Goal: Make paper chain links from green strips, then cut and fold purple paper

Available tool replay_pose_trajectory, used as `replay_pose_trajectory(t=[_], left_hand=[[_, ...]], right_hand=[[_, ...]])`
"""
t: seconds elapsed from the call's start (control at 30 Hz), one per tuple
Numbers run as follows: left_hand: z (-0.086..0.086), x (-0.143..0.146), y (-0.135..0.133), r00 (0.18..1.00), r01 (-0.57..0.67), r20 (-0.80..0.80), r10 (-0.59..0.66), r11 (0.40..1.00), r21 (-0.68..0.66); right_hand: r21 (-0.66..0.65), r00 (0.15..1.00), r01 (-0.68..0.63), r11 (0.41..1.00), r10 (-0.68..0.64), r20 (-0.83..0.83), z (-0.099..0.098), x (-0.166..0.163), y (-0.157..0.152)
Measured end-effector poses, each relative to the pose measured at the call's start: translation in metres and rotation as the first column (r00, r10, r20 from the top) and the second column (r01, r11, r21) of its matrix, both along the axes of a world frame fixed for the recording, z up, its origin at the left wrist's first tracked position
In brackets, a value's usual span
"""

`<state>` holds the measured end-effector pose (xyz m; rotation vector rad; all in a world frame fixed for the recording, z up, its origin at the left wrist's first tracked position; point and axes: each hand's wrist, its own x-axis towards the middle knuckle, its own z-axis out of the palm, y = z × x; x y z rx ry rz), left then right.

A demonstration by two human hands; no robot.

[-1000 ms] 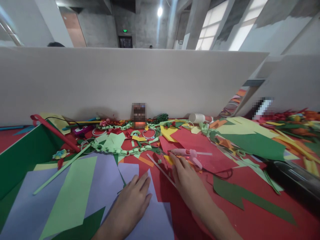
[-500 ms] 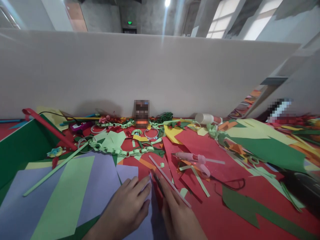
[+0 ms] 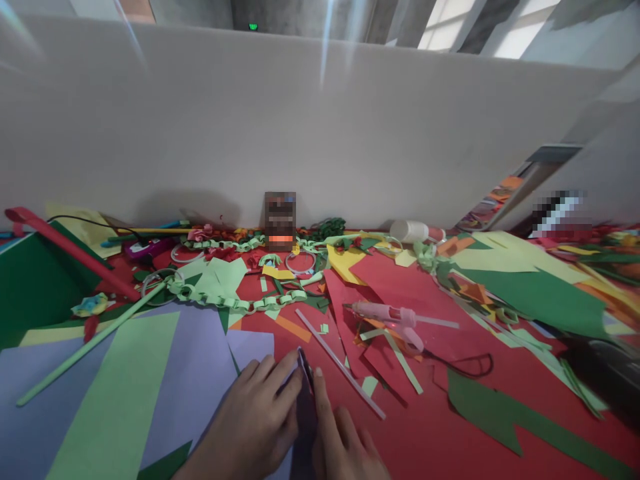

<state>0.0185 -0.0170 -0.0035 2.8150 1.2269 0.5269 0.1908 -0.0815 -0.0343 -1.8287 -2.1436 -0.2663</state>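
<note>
A strip of purple paper lies between my two hands, its right part in dark shadow. Along its upper edge runs a dark thin stick, whose kind I cannot make out. My left hand is closed, its bent fingers pressing the paper's left side near the stick's tip. From the right, my right hand has its index finger stretched along the stick and the paper edge, the other fingers curled. Both thumbs are partly hidden. A clear glue stick lies just beyond the right hand.
A pink glue gun with a cable lies on red paper to the right. A green paper chain crosses the middle, joined to a green rolled tube. Purple sheets lie left. A white board stands behind.
My right hand has drawn slightly back, its index finger now lying against the paper edge. The stick sits closer to the left fingers. The view has tilted down a little.
</note>
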Motion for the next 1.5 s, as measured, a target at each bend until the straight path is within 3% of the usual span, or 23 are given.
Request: replay_pose_trajectory(t=[0.37,0.87,1.17,1.33,1.5], left_hand=[[0.002,0.001,0.0,1.0,0.001,0.022,-0.001,1.0,-0.025],[0.0,0.0,0.001,0.999,-0.027,0.019,0.029,0.997,-0.069],[0.0,-0.001,0.0,1.0,-0.018,0.023,0.019,0.998,-0.061],[0.0,0.0,0.001,0.998,-0.027,0.051,0.03,0.998,-0.058],[0.0,0.0,0.001,0.996,-0.041,0.077,0.045,0.997,-0.064]], right_hand=[[-0.011,0.999,0.047,0.999,-0.047,-0.024,-0.006,0.002,0.001],[0.039,0.992,-0.042,0.998,0.037,0.123,-0.004,-0.002,0.001],[-0.004,0.995,-0.025,1.0,0.025,0.094,-0.01,-0.001,0.0],[-0.033,0.984,-0.041,0.999,0.046,0.173,-0.006,-0.002,-0.002],[0.039,0.988,-0.002,0.999,-0.004,0.152,0.001,-0.006,-0.004]])
